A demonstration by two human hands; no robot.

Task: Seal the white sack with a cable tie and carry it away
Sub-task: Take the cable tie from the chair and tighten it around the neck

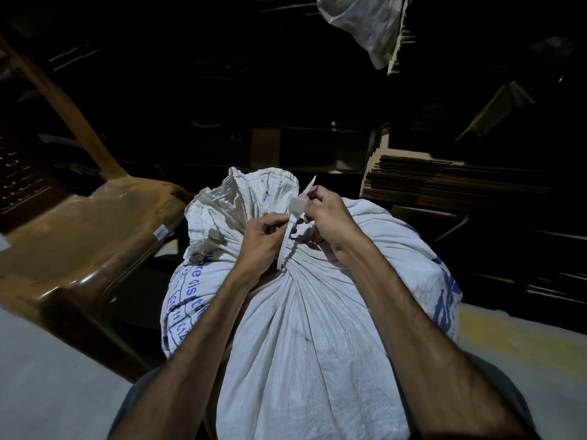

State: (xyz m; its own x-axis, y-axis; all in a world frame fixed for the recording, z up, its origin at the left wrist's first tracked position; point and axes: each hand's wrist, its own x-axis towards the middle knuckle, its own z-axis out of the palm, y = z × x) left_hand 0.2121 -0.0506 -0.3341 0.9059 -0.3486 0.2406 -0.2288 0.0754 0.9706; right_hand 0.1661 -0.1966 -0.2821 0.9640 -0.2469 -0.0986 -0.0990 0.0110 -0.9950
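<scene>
Both hands, left hand (259,236) and right hand (328,214), pinch the cable tie (293,214) looped round the white sack (301,328) neck; recommend feeding the tail squarely, then cinching tight.

A bulging white woven sack with blue print (311,328) stands between the person's forearms, its neck gathered into pleats. A white plastic cable tie (293,217) loops the neck. The left hand (259,238) pinches the strap; the right hand (330,214) grips its pointed tail. A brown plastic chair (85,236) stands left, stacked flat cardboard (444,182) right.
</scene>
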